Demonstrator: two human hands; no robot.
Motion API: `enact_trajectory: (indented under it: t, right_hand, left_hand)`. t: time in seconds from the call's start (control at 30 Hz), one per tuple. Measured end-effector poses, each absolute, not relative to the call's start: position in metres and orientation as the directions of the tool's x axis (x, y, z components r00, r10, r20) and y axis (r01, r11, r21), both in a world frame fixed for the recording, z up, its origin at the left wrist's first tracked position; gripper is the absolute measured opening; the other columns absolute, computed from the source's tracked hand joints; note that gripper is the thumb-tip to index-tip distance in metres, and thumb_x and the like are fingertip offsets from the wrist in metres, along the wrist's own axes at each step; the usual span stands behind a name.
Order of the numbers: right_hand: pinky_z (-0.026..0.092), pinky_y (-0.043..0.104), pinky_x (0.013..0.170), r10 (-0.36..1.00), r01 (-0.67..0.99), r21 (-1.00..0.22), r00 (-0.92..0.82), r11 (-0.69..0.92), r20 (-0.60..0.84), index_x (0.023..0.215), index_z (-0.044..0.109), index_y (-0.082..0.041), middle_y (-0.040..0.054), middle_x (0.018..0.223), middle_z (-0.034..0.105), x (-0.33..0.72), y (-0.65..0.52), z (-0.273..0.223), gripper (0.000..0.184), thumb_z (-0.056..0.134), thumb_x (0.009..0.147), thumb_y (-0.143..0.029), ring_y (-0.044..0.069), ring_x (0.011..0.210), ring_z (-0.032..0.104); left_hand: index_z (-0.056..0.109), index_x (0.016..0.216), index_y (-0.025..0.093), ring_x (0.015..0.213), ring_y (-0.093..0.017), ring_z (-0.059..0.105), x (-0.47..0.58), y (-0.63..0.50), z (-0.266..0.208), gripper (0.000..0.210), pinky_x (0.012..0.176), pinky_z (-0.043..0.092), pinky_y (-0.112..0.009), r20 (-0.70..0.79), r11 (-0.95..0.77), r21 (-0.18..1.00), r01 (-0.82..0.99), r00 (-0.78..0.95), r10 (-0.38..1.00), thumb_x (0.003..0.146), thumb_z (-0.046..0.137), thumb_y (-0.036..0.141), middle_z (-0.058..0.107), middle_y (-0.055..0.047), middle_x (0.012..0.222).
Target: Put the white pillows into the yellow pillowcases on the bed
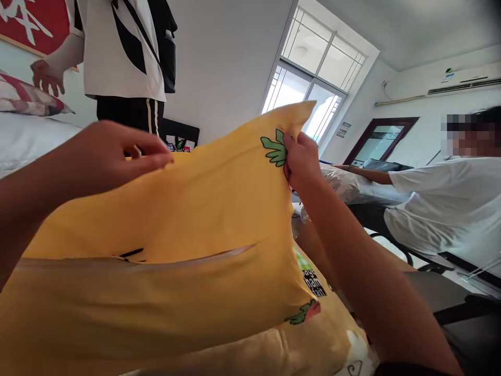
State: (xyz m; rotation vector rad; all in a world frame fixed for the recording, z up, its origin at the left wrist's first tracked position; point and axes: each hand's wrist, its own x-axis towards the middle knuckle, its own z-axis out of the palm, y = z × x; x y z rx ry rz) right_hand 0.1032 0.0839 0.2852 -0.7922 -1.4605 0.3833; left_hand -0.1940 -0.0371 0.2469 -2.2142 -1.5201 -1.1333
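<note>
A yellow pillow (176,214) with strawberry prints at its right corners stands tilted up in front of me. A long slit runs across its lower face, with a small dark mark (131,254) near the slit's left part. My right hand (303,159) is closed on the pillow's upper right corner, beside a green leaf print. At the upper left edge, my left hand (117,151) has thumb and fingers pinched together against or just in front of the cloth; what lies between the fingertips is hidden. Below the pillow lies a pale yellow printed cloth (313,339).
A standing person (121,52) in a white top is at the back left, near a patterned pillow (31,94) on white bedding. Another person (450,198) sits at the right, an arm reaching toward clear plastic wrapping (344,183). A dark grey surface (434,292) lies at the lower right.
</note>
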Motion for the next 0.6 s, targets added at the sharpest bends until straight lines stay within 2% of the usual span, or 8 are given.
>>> enact_trajectory:
  t: [0.07,0.1,0.2,0.3,0.4,0.43,0.5,0.6]
  right_hand:
    - [0.044,0.024,0.074,0.505,0.315,-0.501,0.074,0.806,0.86,0.085,0.051,-0.015,-0.0036,0.082,0.053,0.076,0.06,0.308,0.028,0.044,0.092,-0.041,0.01,0.088,0.06]
    - [0.043,0.025,0.077,0.41,0.359,-0.405,0.064,0.841,0.91,0.084,0.05,-0.015,-0.0038,0.083,0.051,0.064,0.047,0.318,0.027,0.042,0.094,-0.039,0.011,0.093,0.059]
    - [0.039,0.026,0.082,0.24,0.461,-0.243,0.068,0.853,0.968,0.079,0.046,-0.016,-0.0042,0.079,0.046,0.038,0.011,0.334,0.022,0.038,0.096,-0.026,0.013,0.101,0.055]
    - [0.037,0.027,0.084,0.204,0.499,-0.216,0.078,0.839,0.976,0.074,0.042,-0.018,-0.0032,0.078,0.045,0.037,-0.009,0.337,0.022,0.037,0.095,-0.017,0.014,0.102,0.054]
    - [0.039,0.03,0.089,0.13,0.456,-0.152,0.08,0.877,0.988,0.077,0.044,-0.018,0.0002,0.086,0.05,0.046,-0.012,0.334,0.021,0.042,0.096,-0.026,0.016,0.106,0.052]
    - [0.039,0.031,0.09,0.09,0.446,-0.119,0.086,0.887,0.992,0.079,0.045,-0.018,0.0011,0.089,0.051,0.048,-0.01,0.334,0.022,0.042,0.097,-0.031,0.017,0.106,0.052]
    - [0.041,0.031,0.088,0.056,0.451,-0.087,0.083,0.888,0.995,0.081,0.047,-0.019,0.0013,0.088,0.052,0.052,-0.007,0.335,0.026,0.043,0.096,-0.04,0.016,0.102,0.054]
    - [0.044,0.028,0.076,0.29,0.473,-0.256,0.0,0.843,0.957,0.076,0.05,-0.019,-0.0005,0.075,0.052,0.062,-0.004,0.326,0.034,0.045,0.094,-0.048,0.014,0.083,0.056]
  left_hand:
    - [0.058,0.125,0.015,0.084,-0.011,0.049,-0.175,-0.024,0.287,0.061,0.08,0.034,-0.026,0.771,-0.388,0.281,0.878,0.034,0.636,0.086,0.043,0.059,0.062,-0.001,0.103]
    - [0.053,0.13,0.014,0.086,-0.012,0.049,-0.162,-0.02,0.303,0.066,0.083,0.034,-0.028,0.772,-0.44,0.324,0.838,0.035,0.635,0.086,0.04,0.062,0.059,-0.003,0.107]
    - [0.063,0.106,0.009,0.08,-0.01,0.047,-0.126,-0.017,0.33,0.052,0.079,0.036,-0.027,0.783,-0.657,0.323,0.681,0.198,0.589,0.094,0.034,0.051,0.059,-0.004,0.096]
    - [0.062,0.09,0.012,0.074,-0.009,0.047,-0.108,-0.025,0.338,0.032,0.072,0.038,-0.024,0.787,-0.795,0.294,0.53,0.338,0.516,0.095,0.041,0.034,0.06,-0.003,0.087]
    - [0.061,0.09,0.014,0.071,-0.01,0.052,-0.103,-0.033,0.343,0.024,0.065,0.04,-0.024,0.681,-0.836,0.436,0.333,0.486,0.548,0.091,0.049,0.034,0.06,-0.003,0.086]
    - [0.059,0.084,0.013,0.07,-0.01,0.051,-0.101,-0.035,0.346,0.021,0.064,0.039,-0.024,0.676,-0.853,0.417,0.314,0.52,0.522,0.09,0.05,0.031,0.058,-0.003,0.083]
    - [0.052,0.069,0.015,0.067,-0.009,0.046,-0.097,-0.037,0.352,0.021,0.063,0.035,-0.024,0.734,-0.892,0.275,0.36,0.52,0.437,0.089,0.049,0.022,0.051,-0.002,0.074]
    - [0.042,0.06,0.019,0.065,-0.009,0.037,-0.094,-0.035,0.358,0.028,0.062,0.029,-0.025,0.838,-0.814,0.121,0.569,0.381,0.391,0.087,0.047,0.017,0.043,-0.001,0.068]
